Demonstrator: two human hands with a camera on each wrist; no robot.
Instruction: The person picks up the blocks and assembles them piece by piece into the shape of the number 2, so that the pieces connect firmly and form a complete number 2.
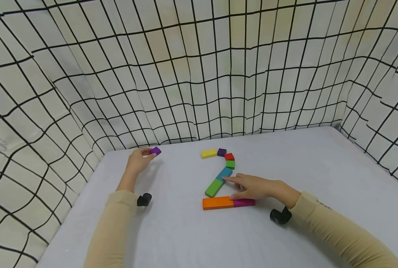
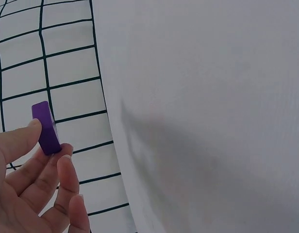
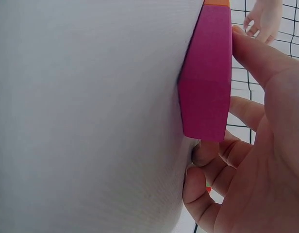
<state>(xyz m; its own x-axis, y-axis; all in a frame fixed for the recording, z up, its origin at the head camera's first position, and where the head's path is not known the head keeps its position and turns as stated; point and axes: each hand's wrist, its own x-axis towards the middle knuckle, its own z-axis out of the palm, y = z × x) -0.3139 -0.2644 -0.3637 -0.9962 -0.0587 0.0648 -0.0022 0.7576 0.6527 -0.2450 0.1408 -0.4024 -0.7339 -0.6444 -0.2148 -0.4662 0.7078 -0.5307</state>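
At the far left of the table, my left hand (image 1: 136,162) pinches a small purple block (image 1: 155,150) between thumb and fingers, lifted above the surface; the left wrist view shows the block (image 2: 46,128) too. My right hand (image 1: 256,187) rests over the pattern of blocks, its index fingertip touching the blue block (image 1: 224,173) beside the long green block (image 1: 214,188). Its thumb touches the row where the orange block (image 1: 218,203) meets the magenta block (image 1: 244,203). Above the blue one curve a small green block (image 1: 230,163), a red block (image 1: 229,156), a dark purple block (image 1: 221,152) and a yellow block (image 1: 209,153).
A white cloth-like surface (image 1: 172,238) lies under everything. White walls with a black grid (image 1: 205,78) rise at the back and both sides. Black wrist devices hang under the left sleeve (image 1: 110,227) and right sleeve (image 1: 340,227).
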